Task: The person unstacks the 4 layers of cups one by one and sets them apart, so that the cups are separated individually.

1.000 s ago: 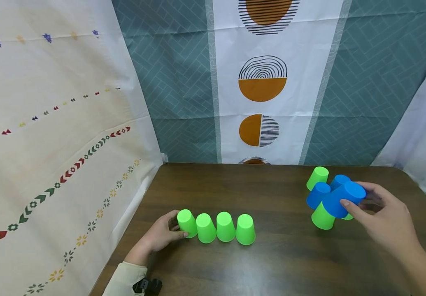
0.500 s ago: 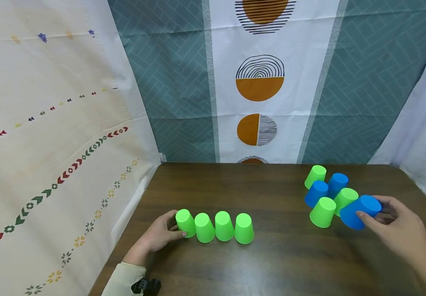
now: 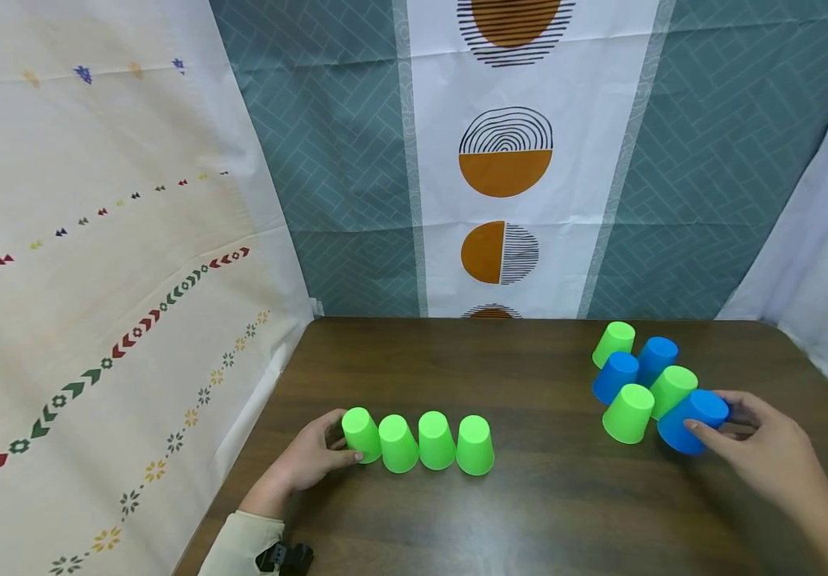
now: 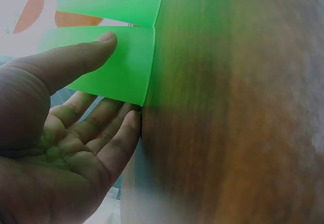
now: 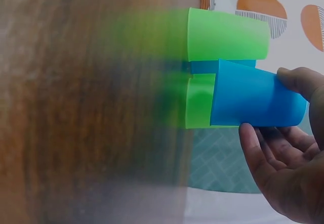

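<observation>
My right hand (image 3: 774, 448) holds an upside-down blue cup (image 3: 692, 422) between thumb and fingers. In the right wrist view the rim of this blue cup (image 5: 258, 95) is a little away from the tabletop, and it overlaps a green cup (image 5: 200, 100) behind it. On the left, my left hand (image 3: 315, 454) grips the leftmost green cup (image 3: 361, 436) of a row, thumb on its near side and fingers behind. The left wrist view has the thumb flat against that green cup (image 4: 124, 64), its rim at the table.
Several upside-down green cups continue the row, ending at a right-hand green cup (image 3: 475, 446). By the right hand stand green cups (image 3: 628, 414) and two blue cups (image 3: 615, 378), clustered on the brown table (image 3: 529, 528). Patterned cloths (image 3: 342, 200) hang behind and at the left.
My right hand has carried the blue cup right and toward me, away from above the green cups, then lowered it toward the table. My left hand has stayed at its green cup.
</observation>
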